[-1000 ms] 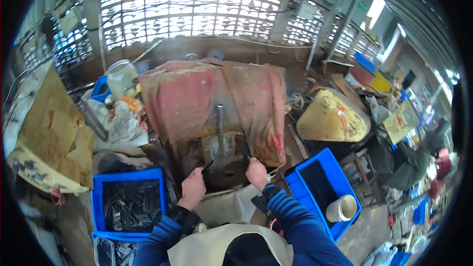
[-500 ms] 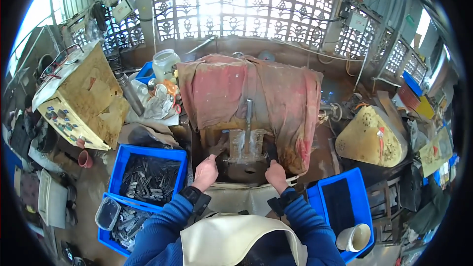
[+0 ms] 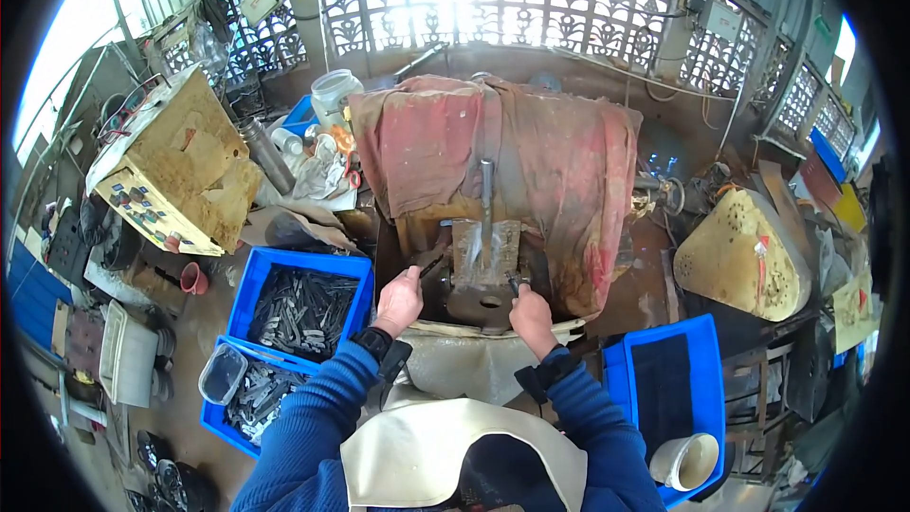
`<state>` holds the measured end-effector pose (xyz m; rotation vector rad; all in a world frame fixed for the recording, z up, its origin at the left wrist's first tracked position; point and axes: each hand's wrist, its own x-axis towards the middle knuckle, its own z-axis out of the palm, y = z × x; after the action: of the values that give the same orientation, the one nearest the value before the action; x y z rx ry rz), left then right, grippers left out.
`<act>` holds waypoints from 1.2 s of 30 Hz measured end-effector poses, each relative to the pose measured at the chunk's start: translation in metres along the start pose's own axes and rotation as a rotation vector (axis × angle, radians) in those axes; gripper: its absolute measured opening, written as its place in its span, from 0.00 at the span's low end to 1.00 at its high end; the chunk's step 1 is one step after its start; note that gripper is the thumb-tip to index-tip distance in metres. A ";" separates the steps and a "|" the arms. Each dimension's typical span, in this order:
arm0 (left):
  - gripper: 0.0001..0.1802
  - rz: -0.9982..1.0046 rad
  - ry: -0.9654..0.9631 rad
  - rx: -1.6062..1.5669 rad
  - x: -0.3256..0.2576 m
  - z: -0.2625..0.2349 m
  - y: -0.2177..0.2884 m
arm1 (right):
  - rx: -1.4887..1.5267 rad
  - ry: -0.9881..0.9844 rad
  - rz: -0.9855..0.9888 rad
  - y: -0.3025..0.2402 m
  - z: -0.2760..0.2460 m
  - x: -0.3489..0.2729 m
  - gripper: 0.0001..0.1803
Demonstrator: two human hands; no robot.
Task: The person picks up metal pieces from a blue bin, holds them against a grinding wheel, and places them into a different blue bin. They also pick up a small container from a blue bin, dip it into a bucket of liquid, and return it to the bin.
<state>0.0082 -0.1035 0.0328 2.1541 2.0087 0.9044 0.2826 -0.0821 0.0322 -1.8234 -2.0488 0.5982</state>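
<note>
My left hand (image 3: pixel 400 300) is closed on a thin dark strip (image 3: pixel 432 265) that points up and to the right, towards the machine's opening. Across from it, my right hand (image 3: pixel 534 315) pinches a small dark piece (image 3: pixel 514 281), mostly hidden by the fingers. Between the hands stands a worn upright block (image 3: pixel 477 251) with a metal rod (image 3: pixel 487 199) rising from it. Below the block lies a dark plate with a hole (image 3: pixel 472 306). A stained red cloth (image 3: pixel 427 147) drapes over the machine. What kind of pieces I hold is too small to tell.
Left of me, two blue bins (image 3: pixel 248 289) hold many dark and grey strips, with a clear tub (image 3: pixel 222 374) on the nearer one. A blue bin (image 3: pixel 716 360) with a whitish cup (image 3: pixel 684 461) stands right. A control box (image 3: pixel 180 166) is far left; a yellowish triangular block (image 3: pixel 735 256) sits right.
The view has shifted, so the surroundings sit differently in the picture. Both hands stay in front of the machine's opening; the left hand's strip now shows more plainly, angled up and right.
</note>
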 end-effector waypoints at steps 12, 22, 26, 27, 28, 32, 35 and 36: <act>0.10 0.022 -0.111 -0.047 0.000 -0.011 0.007 | 0.692 0.075 0.136 0.036 0.020 0.022 0.05; 0.24 -0.048 -0.129 -0.078 0.002 -0.025 0.008 | 0.747 0.309 0.001 -0.018 -0.047 0.084 0.07; 0.31 0.028 -0.135 -0.082 0.000 -0.033 0.009 | 0.595 0.507 -0.187 -0.048 -0.080 0.107 0.13; 0.33 0.066 -0.159 -0.081 -0.002 -0.036 0.010 | 0.591 0.503 -0.200 -0.056 -0.084 0.112 0.13; 0.35 0.105 -0.182 -0.079 -0.003 -0.039 0.010 | 0.563 0.510 -0.193 -0.065 -0.088 0.116 0.14; 0.34 0.154 -0.208 -0.080 -0.006 -0.050 0.007 | 0.484 0.522 -0.187 -0.112 -0.099 0.131 0.15; 0.31 0.172 -0.177 -0.091 -0.006 -0.042 0.001 | 0.434 0.536 -0.188 -0.136 -0.103 0.150 0.17; 0.29 0.189 -0.166 -0.097 -0.005 -0.037 0.001 | 0.392 0.540 -0.184 -0.136 -0.100 0.162 0.19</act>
<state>-0.0081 -0.1205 0.0621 2.3094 1.6740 0.7948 0.1976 0.0756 0.1832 -1.3640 -1.5805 0.3677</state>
